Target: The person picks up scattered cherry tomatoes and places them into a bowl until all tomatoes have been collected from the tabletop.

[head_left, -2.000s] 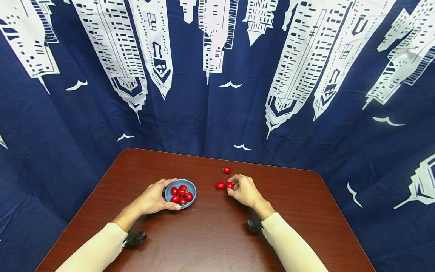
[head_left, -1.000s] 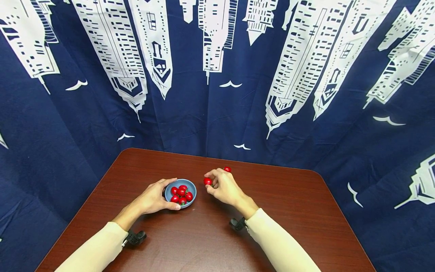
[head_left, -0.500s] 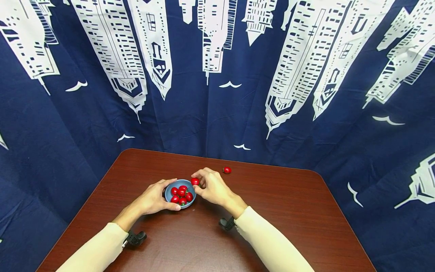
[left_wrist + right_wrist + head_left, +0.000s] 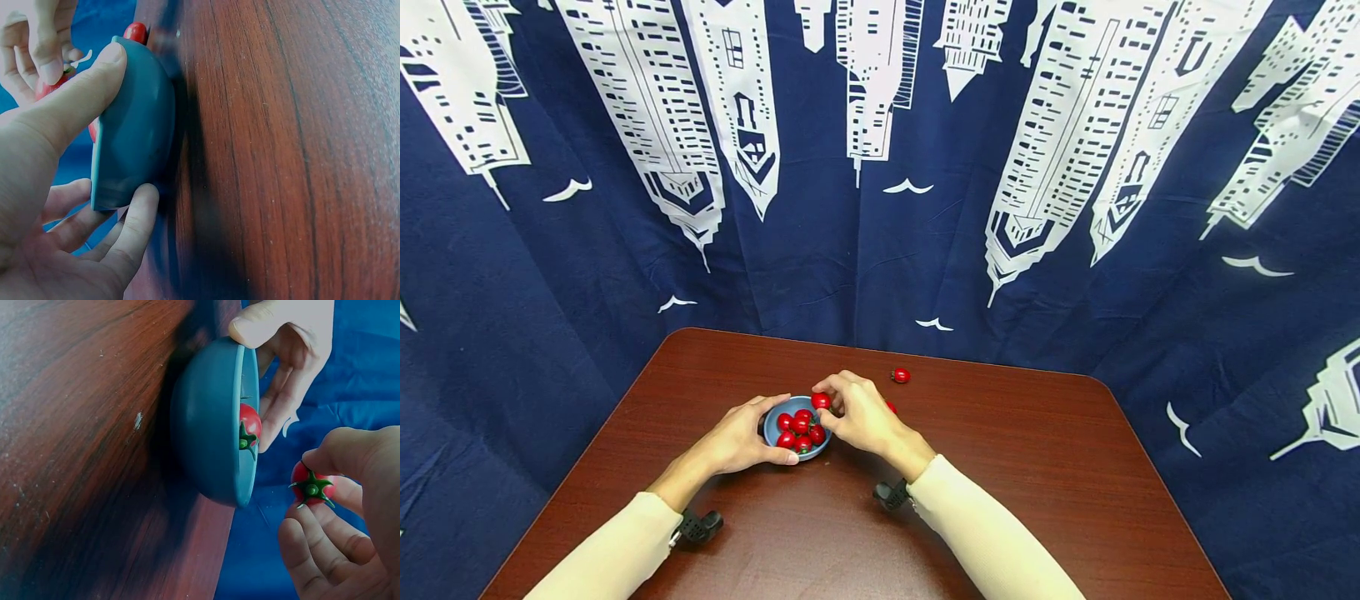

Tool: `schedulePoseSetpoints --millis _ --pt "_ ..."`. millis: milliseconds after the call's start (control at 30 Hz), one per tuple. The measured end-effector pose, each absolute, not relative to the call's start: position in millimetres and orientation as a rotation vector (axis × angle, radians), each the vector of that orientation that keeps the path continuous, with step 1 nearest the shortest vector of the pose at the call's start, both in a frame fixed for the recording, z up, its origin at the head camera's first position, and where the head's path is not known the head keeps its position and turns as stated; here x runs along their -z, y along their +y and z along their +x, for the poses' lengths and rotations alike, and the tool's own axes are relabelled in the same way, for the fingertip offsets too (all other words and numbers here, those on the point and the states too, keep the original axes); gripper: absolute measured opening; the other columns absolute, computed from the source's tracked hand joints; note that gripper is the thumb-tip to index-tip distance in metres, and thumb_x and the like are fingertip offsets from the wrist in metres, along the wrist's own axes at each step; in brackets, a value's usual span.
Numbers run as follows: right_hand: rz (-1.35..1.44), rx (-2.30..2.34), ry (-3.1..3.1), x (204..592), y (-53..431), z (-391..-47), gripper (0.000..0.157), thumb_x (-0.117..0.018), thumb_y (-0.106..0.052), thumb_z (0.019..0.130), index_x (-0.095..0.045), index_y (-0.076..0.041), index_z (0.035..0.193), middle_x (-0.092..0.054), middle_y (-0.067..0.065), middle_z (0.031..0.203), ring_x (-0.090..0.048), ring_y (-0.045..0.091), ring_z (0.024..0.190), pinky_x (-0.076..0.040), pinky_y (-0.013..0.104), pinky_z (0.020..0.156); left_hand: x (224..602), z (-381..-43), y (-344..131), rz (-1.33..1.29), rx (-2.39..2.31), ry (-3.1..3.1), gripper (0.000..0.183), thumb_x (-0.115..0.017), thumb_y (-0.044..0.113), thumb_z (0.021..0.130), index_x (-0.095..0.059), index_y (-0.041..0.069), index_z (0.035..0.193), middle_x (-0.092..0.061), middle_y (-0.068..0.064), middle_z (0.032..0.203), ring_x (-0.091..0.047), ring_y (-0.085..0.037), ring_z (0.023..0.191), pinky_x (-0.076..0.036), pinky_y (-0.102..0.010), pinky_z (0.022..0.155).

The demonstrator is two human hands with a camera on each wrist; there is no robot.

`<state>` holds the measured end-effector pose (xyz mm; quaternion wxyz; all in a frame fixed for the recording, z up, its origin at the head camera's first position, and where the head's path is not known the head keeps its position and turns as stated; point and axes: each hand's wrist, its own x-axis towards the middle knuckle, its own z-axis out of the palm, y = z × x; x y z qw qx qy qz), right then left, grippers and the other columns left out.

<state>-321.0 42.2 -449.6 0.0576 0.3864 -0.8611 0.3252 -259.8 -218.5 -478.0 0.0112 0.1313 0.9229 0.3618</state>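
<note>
A small blue bowl (image 4: pixel 772 435) with several red cherry tomatoes (image 4: pixel 802 422) in it stands on the table. My left hand (image 4: pixel 741 435) grips the bowl from its left side, thumb at the near rim and fingers around the far side, as the left wrist view also shows. Over the bowl's right rim, my right hand (image 4: pixel 861 414) pinches one cherry tomato (image 4: pixel 312 487) by thumb and fingertips; its green stem end shows in the right wrist view. Another cherry tomato (image 4: pixel 891 407) lies partly hidden behind the right hand, and one more tomato (image 4: pixel 901 376) lies farther back.
The brown wooden table (image 4: pixel 1000 467) has rounded back corners. Behind it hangs a dark blue curtain (image 4: pixel 880 250) printed with white buildings and birds. A black wrist camera is strapped to each forearm, over or beside the pale sleeves (image 4: pixel 992 525).
My right hand has picked a cherry tomato off the table and carried it left to the bowl's rim. The left hand and the bowl stay in place.
</note>
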Motion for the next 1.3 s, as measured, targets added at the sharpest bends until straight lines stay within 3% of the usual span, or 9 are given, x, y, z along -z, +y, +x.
schedulePoseSetpoints --millis 200,333,467,933,1300 --pt "1.163 -0.991 -2.619 450.1 41.1 -320.3 0.033 -0.086 -0.010 0.100 -0.081 -0.007 0.133 -0.079 0.010 0.120 -0.075 0.015 0.090 -0.065 0.023 0.081 478.0 -259.5 -219.0 0.402 -1.125 2.878 0.109 -0.108 0.044 0.080 -0.059 0.001 0.168 -0.072 -0.021 0.152 -0.074 -0.037 0.133 -0.061 -0.061 0.117" --pt "1.145 -0.974 -2.643 452.2 41.4 -320.0 0.040 -0.087 -0.015 0.098 -0.080 -0.009 0.137 -0.079 0.011 0.130 -0.082 0.026 0.108 -0.070 0.037 0.094 478.0 -259.3 -218.9 0.404 -1.125 2.872 0.109 -0.108 0.044 0.081 -0.058 0.002 0.168 -0.072 -0.021 0.152 -0.074 -0.037 0.133 -0.061 -0.062 0.116" --pt "1.115 -0.929 -2.666 453.6 42.2 -319.4 0.047 -0.087 -0.020 0.096 -0.079 -0.013 0.142 -0.078 0.008 0.137 -0.080 0.031 0.122 -0.069 0.042 0.102 478.7 -259.8 -219.1 0.404 -1.124 2.877 0.110 -0.109 0.045 0.080 -0.058 0.002 0.168 -0.072 -0.021 0.153 -0.073 -0.037 0.134 -0.061 -0.060 0.116" --pt "1.067 -0.883 -2.691 452.1 48.2 -315.2 0.047 -0.089 -0.025 0.098 -0.079 -0.021 0.143 -0.077 0.001 0.138 -0.079 0.025 0.124 -0.068 0.045 0.099 478.3 -258.9 -218.5 0.400 -1.127 2.876 0.110 -0.109 0.045 0.080 -0.059 0.004 0.168 -0.071 -0.021 0.155 -0.073 -0.037 0.135 -0.061 -0.062 0.116" --pt "1.057 -0.889 -2.685 457.7 65.2 -318.4 0.048 -0.089 -0.027 0.098 -0.079 -0.017 0.143 -0.077 0.003 0.137 -0.079 0.027 0.123 -0.067 0.046 0.100 477.9 -259.8 -217.7 0.391 -1.109 2.893 0.112 -0.109 0.046 0.078 -0.059 0.005 0.169 -0.073 -0.018 0.151 -0.074 -0.035 0.133 -0.060 -0.056 0.115"
